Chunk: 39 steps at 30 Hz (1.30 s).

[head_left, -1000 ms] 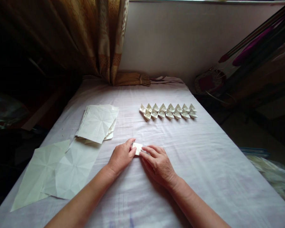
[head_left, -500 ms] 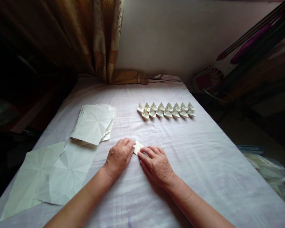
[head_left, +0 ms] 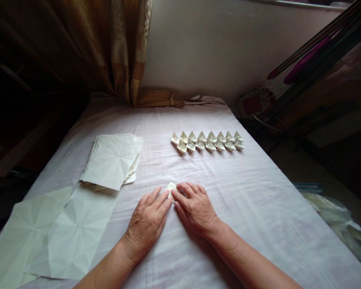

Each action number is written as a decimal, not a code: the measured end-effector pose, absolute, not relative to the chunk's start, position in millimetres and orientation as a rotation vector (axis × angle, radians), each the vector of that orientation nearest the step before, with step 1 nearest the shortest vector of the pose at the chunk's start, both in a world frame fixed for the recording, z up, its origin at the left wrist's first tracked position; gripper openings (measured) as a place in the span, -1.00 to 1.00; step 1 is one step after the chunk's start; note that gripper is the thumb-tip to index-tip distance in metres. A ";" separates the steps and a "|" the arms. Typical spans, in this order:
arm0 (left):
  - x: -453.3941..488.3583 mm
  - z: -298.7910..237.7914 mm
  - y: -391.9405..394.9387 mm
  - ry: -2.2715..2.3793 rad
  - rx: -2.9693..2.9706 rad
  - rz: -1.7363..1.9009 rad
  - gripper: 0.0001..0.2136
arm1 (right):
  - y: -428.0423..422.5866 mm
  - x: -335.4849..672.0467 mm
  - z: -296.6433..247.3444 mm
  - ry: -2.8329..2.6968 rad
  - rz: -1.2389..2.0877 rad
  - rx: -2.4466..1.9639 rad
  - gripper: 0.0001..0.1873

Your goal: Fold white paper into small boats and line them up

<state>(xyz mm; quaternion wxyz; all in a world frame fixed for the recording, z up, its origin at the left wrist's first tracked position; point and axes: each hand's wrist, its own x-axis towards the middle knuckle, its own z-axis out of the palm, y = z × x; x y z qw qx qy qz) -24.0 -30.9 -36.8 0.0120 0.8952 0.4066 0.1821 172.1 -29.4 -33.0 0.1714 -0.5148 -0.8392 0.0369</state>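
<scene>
While the white cloth [head_left: 258, 208] is spreading under loose creased sheets [head_left: 63, 233], a paper stack [head_left: 111, 160] and a row of folded pieces [head_left: 207, 141], the left hand [head_left: 147, 224] and right hand [head_left: 197, 208] are lying flat, gripping nothing, fingertips pressing the small folded paper [head_left: 170, 188] near the cloth's middle.

Creased sheet stack [head_left: 111, 160] at left, loose sheets [head_left: 48, 233] nearer, folded-piece row [head_left: 207, 141] ctr-back, curtain [head_left: 120, 48] behind.

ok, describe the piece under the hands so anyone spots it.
On the white cloth, look near the front, where the left hand and right hand meet. The small folded paper sits under their fingertips, alone, apart from the row of folded pieces farther back.
</scene>
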 end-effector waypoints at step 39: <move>-26.4 -30.7 -39.1 1.400 2.785 0.402 -0.57 | -44.4 184.2 -46.7 -2.279 0.043 -1.784 -0.52</move>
